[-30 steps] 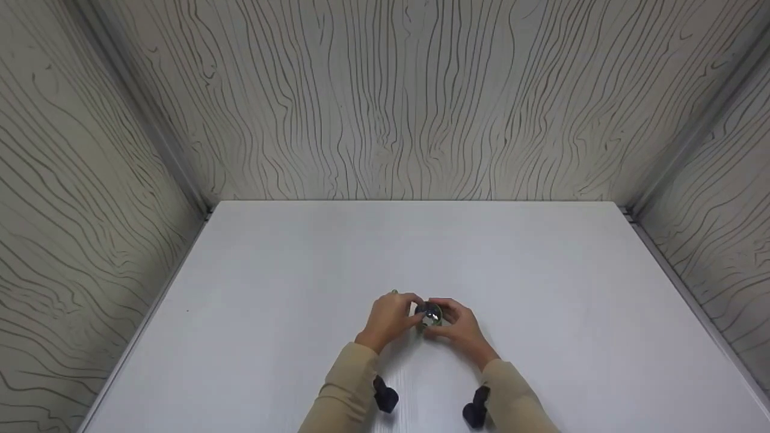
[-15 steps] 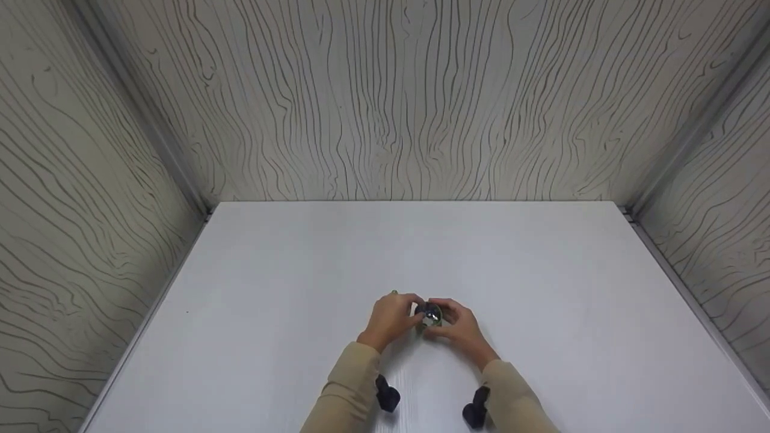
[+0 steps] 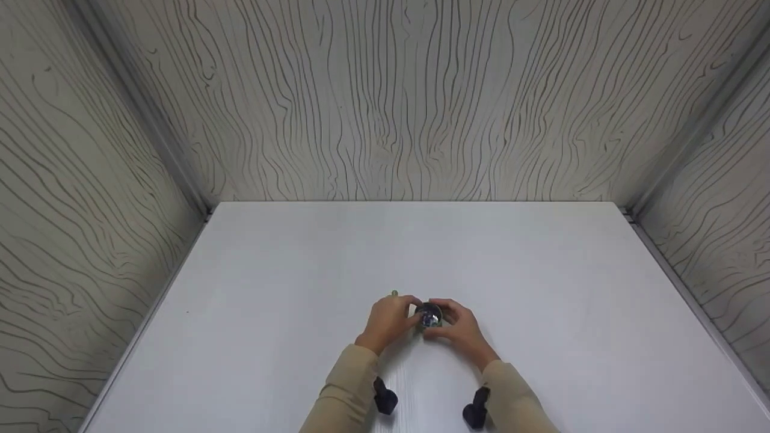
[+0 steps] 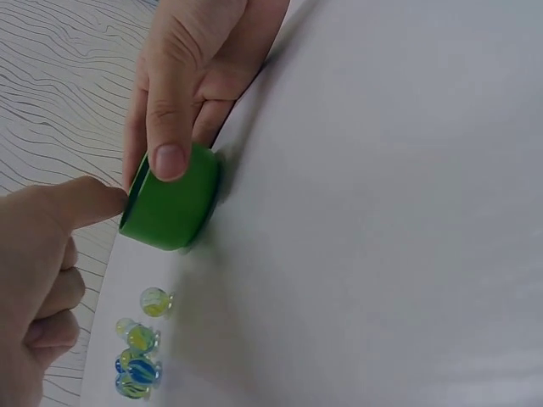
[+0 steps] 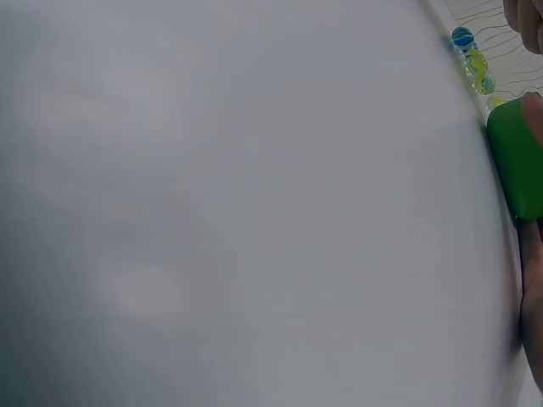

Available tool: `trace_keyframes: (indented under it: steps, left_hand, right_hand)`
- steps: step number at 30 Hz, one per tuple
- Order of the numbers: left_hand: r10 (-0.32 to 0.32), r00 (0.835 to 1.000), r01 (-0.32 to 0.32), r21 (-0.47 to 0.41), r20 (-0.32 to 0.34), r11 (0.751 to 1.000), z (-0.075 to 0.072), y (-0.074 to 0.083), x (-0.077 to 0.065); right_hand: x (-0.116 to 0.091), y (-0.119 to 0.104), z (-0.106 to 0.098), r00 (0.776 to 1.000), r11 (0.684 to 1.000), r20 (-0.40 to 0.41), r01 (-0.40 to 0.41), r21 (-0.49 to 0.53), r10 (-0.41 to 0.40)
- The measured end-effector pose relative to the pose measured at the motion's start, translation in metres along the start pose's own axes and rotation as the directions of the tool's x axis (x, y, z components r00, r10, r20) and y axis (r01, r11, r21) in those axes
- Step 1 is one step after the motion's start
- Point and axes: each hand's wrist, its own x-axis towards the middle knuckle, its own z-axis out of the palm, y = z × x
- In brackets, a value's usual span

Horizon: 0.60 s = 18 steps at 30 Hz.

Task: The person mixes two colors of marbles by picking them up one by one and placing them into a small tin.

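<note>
My right hand (image 3: 460,328) grips a small round green cup (image 4: 174,203) on the white table. Its thumb (image 4: 170,157) presses on the cup's side in the left wrist view. Seen from above, the cup's dark opening (image 3: 431,317) has shiny contents. My left hand (image 3: 388,322) is at the cup's left side. One bent finger (image 4: 89,201) reaches the rim, its tip hidden there; its other fingers curl below. I cannot tell whether it pinches anything. Several glass marbles (image 4: 140,339), yellow-green and blue, lie on the table near the left hand.
The white table (image 3: 301,258) ends at a patterned wood-grain wall (image 3: 385,108) at the back, with similar walls left and right. A marble (image 3: 394,293) shows just beyond the left hand. Dark wrist-camera mounts (image 3: 385,398) hang inside both beige sleeves.
The left hand has shifted very slightly at the cup, and the shiny pattern inside the opening looks different. The right hand and the cup have stayed in place.
</note>
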Motion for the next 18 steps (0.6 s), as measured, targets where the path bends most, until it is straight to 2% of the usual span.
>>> trace_keyframes:
  steps: [5,13,18]
  left_hand:
    - [0.0,1.0,0.0,-0.019,0.005,1.0,-0.0026,-0.0024,-0.0024]
    - [0.023,0.999,-0.024,-0.032,-0.032,0.999,-0.0038,-0.0069,-0.0051]
    - [0.019,1.0,-0.02,-0.038,-0.023,0.999,-0.0042,-0.0077,-0.0059]
  right_hand:
    - [-0.0001,0.001,-0.0001,1.0,1.0,-0.005,-0.004,-0.019,0.004]
    - [0.0009,0.0015,-0.0004,1.0,1.0,0.007,0.016,-0.012,-0.016]
    - [0.0014,0.0011,0.0001,1.0,1.0,0.007,0.011,0.0,-0.011]
